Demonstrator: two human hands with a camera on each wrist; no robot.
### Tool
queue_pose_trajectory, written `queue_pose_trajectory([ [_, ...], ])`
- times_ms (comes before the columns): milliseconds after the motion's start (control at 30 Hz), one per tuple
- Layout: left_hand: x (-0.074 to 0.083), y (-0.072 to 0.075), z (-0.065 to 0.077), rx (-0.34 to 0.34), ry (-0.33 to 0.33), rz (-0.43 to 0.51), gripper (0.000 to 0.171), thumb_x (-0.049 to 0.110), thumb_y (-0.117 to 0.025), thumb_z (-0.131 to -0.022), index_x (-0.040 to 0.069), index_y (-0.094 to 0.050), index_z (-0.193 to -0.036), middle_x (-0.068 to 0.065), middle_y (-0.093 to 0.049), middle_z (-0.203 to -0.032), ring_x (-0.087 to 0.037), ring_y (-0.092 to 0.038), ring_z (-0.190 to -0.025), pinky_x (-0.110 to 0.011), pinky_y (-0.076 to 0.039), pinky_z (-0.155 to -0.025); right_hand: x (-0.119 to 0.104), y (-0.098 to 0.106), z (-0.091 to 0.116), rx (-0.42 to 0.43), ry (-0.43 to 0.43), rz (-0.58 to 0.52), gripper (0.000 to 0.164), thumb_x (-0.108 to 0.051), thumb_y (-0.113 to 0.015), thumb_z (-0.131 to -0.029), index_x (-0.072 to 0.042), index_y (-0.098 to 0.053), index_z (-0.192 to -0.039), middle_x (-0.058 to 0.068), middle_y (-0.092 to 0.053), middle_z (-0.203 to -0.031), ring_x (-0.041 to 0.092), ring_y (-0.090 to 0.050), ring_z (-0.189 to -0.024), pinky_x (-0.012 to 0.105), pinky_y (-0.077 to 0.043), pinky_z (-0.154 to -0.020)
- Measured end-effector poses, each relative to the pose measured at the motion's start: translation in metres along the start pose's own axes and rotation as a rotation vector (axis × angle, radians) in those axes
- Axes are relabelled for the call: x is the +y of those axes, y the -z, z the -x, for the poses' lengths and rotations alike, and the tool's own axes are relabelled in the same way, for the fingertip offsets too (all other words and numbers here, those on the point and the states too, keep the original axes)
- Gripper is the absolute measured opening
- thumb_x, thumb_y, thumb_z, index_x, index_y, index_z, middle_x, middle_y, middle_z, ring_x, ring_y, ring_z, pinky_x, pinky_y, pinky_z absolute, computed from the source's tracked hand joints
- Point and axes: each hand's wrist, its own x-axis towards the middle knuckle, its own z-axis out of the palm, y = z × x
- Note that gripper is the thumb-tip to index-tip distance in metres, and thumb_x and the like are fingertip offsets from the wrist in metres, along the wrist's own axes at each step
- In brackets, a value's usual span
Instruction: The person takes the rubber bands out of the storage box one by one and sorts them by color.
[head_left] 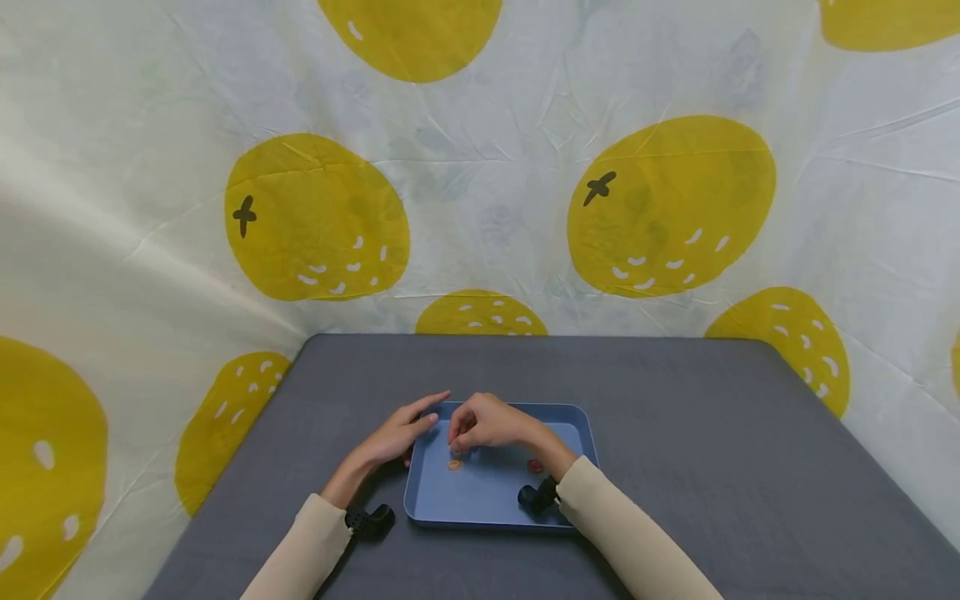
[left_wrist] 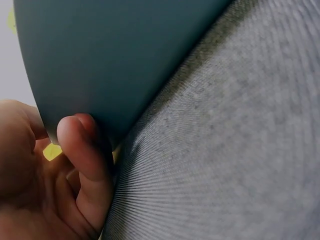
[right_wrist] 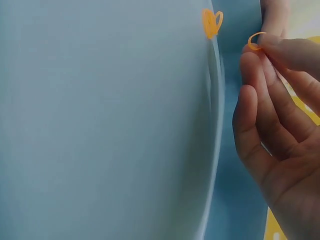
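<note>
A thin orange loop, like a small rubber band (right_wrist: 253,41), is pinched between the thumb and a fingertip of my right hand (head_left: 489,421), low over the blue tray (head_left: 465,504). On the tray just below these fingertips lies a little orange band pile (head_left: 455,465), also seen as orange loops (right_wrist: 209,24) in the right wrist view. A small red band pile (head_left: 535,466) sits beneath my right forearm. My left hand (head_left: 396,435) grips the tray's left rim near the far corner, thumb over the edge; in the left wrist view, curled fingers (left_wrist: 82,147) press the outer wall.
The tray rests on a grey cloth-covered table (head_left: 675,450). Behind it hangs a white curtain (head_left: 487,225) printed with yellow fruit. A black wrist camera (head_left: 371,522) is strapped to the left wrist, and another black camera (head_left: 537,498) overhangs the tray from the right wrist.
</note>
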Motion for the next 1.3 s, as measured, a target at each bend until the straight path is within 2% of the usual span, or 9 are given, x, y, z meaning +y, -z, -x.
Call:
queue_pose_trajectory([
  [200, -0.003, 0.001, 0.000, -0.034, -0.025, 0.042, 0.051, 0.036, -0.036, -0.114, 0.024, -0.034, -0.164, -0.020, -0.040, -0.160, -0.016, -0.049, -0.045, -0.033, -0.049, -0.046, -0.005, 0.012, 0.008, 0.028, -0.006, 0.005, 0.007, -0.011, -0.075, -0.093, -0.009, -0.081, -0.093, 0.000, -0.078, -0.086, 0.006, -0.067, -0.073, 0.022, -0.056, -0.070],
  [367, -0.005, 0.002, -0.001, -0.034, -0.022, 0.053, 0.050, 0.038, -0.035, -0.114, 0.028, -0.035, -0.163, -0.021, -0.048, -0.154, -0.016, -0.052, -0.048, -0.031, -0.050, -0.046, -0.011, 0.029, 0.022, 0.063, 0.000, 0.007, 0.011, -0.011, -0.074, -0.095, -0.002, -0.080, -0.096, 0.012, -0.079, -0.091, 0.027, -0.073, -0.081, 0.023, -0.057, -0.073],
  [467, -0.006, 0.001, -0.002, -0.034, -0.020, 0.057, 0.050, 0.038, -0.034, -0.115, 0.027, -0.035, -0.163, -0.023, -0.050, -0.152, -0.016, -0.054, -0.049, -0.032, -0.050, -0.046, -0.012, 0.041, 0.034, 0.090, -0.008, -0.003, 0.012, -0.013, -0.073, -0.097, -0.002, -0.079, -0.097, 0.019, -0.077, -0.094, 0.039, -0.071, -0.084, 0.024, -0.057, -0.073],
  [667, -0.007, 0.001, -0.002, -0.022, -0.023, 0.054, 0.049, 0.036, -0.034, -0.115, 0.027, -0.035, -0.163, -0.020, -0.044, -0.158, -0.017, -0.054, -0.049, -0.033, -0.051, -0.046, -0.010, 0.063, 0.063, 0.171, -0.035, 0.020, 0.009, -0.018, -0.074, -0.097, -0.011, -0.079, -0.093, 0.009, -0.077, -0.089, 0.025, -0.070, -0.078, 0.027, -0.058, -0.074],
  [867, -0.009, 0.002, -0.001, -0.035, -0.035, 0.061, 0.049, 0.036, -0.035, -0.115, 0.027, -0.035, -0.163, -0.019, -0.046, -0.155, -0.017, -0.053, -0.048, -0.032, -0.050, -0.046, -0.007, 0.080, 0.094, 0.256, -0.050, 0.035, 0.009, -0.018, -0.076, -0.095, -0.009, -0.079, -0.095, 0.004, -0.077, -0.089, 0.031, -0.067, -0.077, 0.027, -0.056, -0.070],
  [1033, -0.008, 0.003, -0.001, -0.038, -0.044, 0.071, 0.049, 0.035, -0.034, -0.115, 0.027, -0.035, -0.163, -0.023, -0.055, -0.146, -0.017, -0.052, -0.047, -0.032, -0.049, -0.045, -0.003, 0.092, 0.118, 0.310, -0.098, 0.042, 0.010, -0.020, -0.076, -0.096, -0.011, -0.079, -0.096, 0.010, -0.077, -0.090, 0.030, -0.068, -0.079, 0.028, -0.056, -0.070],
  [1200, -0.006, 0.002, 0.000, -0.034, -0.043, 0.067, 0.049, 0.035, -0.035, -0.115, 0.026, -0.035, -0.163, -0.022, -0.051, -0.150, -0.016, -0.052, -0.046, -0.032, -0.050, -0.045, 0.006, 0.100, 0.140, 0.352, -0.155, 0.028, 0.007, -0.021, -0.076, -0.096, -0.014, -0.078, -0.097, 0.014, -0.076, -0.093, 0.032, -0.070, -0.083, 0.030, -0.058, -0.072],
  [1300, -0.005, 0.002, 0.000, -0.032, -0.040, 0.062, 0.048, 0.033, -0.035, -0.115, 0.026, -0.036, -0.163, -0.022, -0.051, -0.150, -0.016, -0.052, -0.047, -0.031, -0.050, -0.045, 0.014, 0.105, 0.153, 0.380, -0.163, 0.021, 0.007, -0.019, -0.076, -0.096, -0.013, -0.078, -0.097, 0.017, -0.075, -0.094, 0.028, -0.070, -0.082, 0.032, -0.059, -0.073],
])
